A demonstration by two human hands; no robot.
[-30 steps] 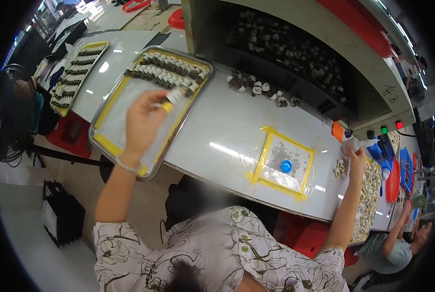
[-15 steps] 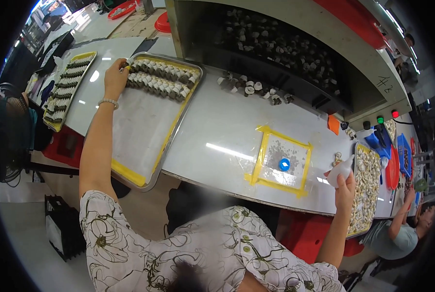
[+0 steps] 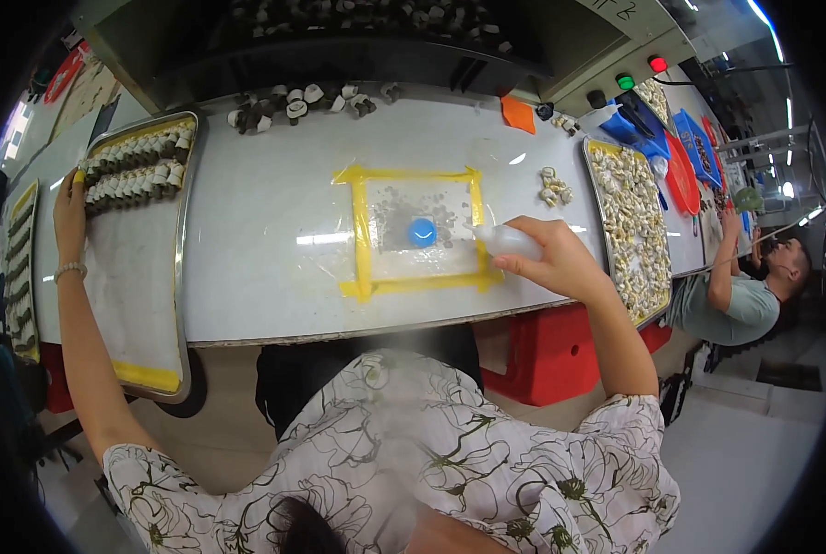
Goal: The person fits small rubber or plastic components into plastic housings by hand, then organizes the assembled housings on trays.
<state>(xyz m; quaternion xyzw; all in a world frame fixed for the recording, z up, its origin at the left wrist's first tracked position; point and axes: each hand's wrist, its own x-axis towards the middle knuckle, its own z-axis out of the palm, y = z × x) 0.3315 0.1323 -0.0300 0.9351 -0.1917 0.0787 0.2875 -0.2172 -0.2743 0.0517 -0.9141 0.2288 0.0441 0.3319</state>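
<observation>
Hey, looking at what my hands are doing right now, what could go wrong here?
The bottle in your right hand is tipped sideways, nozzle toward the blue round piece, so it might drip onto the spotted, taped sheet.
Your left hand is right by the end of the tightly packed rows of parts; a bump could knock some out of line.
</observation>
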